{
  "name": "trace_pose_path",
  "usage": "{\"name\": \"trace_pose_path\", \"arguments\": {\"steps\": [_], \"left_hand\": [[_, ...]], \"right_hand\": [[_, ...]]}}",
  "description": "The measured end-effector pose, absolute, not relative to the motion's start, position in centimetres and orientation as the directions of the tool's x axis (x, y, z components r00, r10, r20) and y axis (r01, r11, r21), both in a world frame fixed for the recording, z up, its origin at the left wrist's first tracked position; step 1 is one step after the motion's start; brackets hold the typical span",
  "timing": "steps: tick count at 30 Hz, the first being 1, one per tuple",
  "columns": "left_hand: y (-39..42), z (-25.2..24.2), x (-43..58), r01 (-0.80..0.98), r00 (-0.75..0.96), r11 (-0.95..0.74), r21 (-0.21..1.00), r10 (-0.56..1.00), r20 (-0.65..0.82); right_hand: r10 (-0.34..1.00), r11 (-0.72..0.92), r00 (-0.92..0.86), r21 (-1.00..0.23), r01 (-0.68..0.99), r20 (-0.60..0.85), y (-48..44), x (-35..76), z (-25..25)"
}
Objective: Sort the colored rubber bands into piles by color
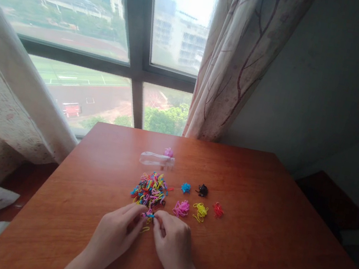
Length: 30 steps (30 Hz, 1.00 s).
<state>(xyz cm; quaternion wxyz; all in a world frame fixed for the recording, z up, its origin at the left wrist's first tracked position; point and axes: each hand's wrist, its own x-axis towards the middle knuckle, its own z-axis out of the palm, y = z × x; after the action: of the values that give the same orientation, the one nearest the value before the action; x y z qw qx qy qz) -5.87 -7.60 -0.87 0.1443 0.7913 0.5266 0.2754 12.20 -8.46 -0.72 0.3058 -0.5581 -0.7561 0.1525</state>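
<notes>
Both hands meet near the front of the table, just below a mixed pile of small coloured rubber bands (150,189). My left hand (117,228) pinches one side of a few rubber bands (149,216), pink and blue with some dark ones. Thumb and fingertip of my right hand (173,235) close on their other side. A yellow rubber band (144,229) lies on the table between the hands. To the right sit sorted heaps: blue bands (186,187), black bands (203,190), pink bands (181,208), yellow bands (200,212) and red bands (218,210).
Behind the mixed pile a clear plastic bottle (154,159) lies on its side, with a pinkish-purple object (168,152) by it. The brown wooden table (268,243) stands against a window (136,66) with curtains (234,60) on either side.
</notes>
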Motion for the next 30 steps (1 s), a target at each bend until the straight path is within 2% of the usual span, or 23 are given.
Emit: {"name": "trace_pose_path", "arguments": {"steps": [17, 30], "left_hand": [[-7.4, 0.2, -6.1, 0.679, 0.247, -0.356, 0.642, 0.934, 0.258], [-7.1, -0.2, -6.7, 0.673, 0.176, -0.319, 0.667, 0.945, 0.275]], "right_hand": [[0.948, 0.296, -0.149, -0.606, 0.738, 0.281, -8.9, 12.5, -1.0], [0.954, 0.278, -0.135, -0.629, 0.726, 0.266, -9.1, 12.7, -1.2]]}}
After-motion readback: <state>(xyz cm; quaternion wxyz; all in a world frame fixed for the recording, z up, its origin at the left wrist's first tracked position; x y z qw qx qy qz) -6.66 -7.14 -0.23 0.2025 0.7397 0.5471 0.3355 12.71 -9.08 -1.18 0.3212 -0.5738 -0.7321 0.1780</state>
